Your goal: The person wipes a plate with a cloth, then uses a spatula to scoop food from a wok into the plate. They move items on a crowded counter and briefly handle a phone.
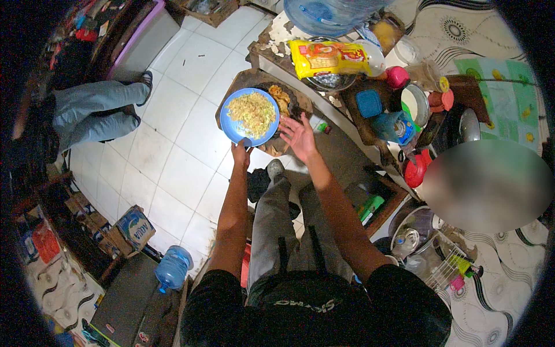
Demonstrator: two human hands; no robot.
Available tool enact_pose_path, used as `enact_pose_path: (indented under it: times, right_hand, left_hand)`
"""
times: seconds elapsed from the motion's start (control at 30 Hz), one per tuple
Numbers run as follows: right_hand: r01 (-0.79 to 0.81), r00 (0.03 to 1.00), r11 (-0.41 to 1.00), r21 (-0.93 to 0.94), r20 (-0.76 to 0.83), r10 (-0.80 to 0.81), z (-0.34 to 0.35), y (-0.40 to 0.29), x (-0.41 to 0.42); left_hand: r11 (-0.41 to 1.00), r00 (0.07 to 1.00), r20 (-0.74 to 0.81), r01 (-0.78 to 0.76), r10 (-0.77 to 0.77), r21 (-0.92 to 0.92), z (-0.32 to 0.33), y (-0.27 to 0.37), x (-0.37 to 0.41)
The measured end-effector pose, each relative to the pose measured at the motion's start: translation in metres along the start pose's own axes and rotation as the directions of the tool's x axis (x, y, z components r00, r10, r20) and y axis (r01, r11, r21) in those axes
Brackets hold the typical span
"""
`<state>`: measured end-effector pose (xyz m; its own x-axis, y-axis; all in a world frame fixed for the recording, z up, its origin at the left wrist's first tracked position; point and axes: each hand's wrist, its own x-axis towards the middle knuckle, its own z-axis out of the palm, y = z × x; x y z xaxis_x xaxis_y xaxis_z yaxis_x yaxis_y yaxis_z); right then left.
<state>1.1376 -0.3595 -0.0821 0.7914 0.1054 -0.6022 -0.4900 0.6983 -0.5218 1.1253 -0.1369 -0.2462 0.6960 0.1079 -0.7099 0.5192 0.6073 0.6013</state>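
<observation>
My left hand (241, 155) grips the near rim of a blue plate (225, 126). Chopped, pale yellow-green food (253, 112) covers much of the plate, leaving some of its near left part bare. To the right, my right hand (298, 135) is raised with its fingers spread and nothing in it, close to the plate's right edge. Behind the plate and that hand, a dark round pan or dish (295, 104) holds browned food pieces (279, 99). It rests on a brown wooden board or low stand (236, 80), which the plate partly hides.
A worn shelf (271, 65) at the right bears a yellow noodle packet (329, 58), a blue lidded box (369, 103) and a metal pot (415, 104). A person's legs (99, 108) extend over the tiled floor at left. A blue water jug (172, 266) stands lower left.
</observation>
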Motion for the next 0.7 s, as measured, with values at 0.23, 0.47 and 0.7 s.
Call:
enact_pose_path:
  times: [0.23,0.47,0.7]
  right_hand:
    - [-0.046,0.99,0.985,0.166,-0.126,0.067,-0.014,0.034,0.013]
    - [0.037,0.995,0.999,-0.023,0.09,-0.035,0.047,-0.002,-0.087]
    - [0.396,0.504,0.064,-0.916,0.159,-0.849,-0.05,-0.014,-0.146]
  left_hand:
    - [0.283,0.705,0.07,-0.371,0.706,0.884,0.063,0.016,-0.07]
    - [0.712,0.768,0.585,-0.563,0.262,0.42,0.07,0.02,-0.088]
    - [0.892,0.588,0.683,0.389,-0.433,0.231,0.213,0.023,-0.23]
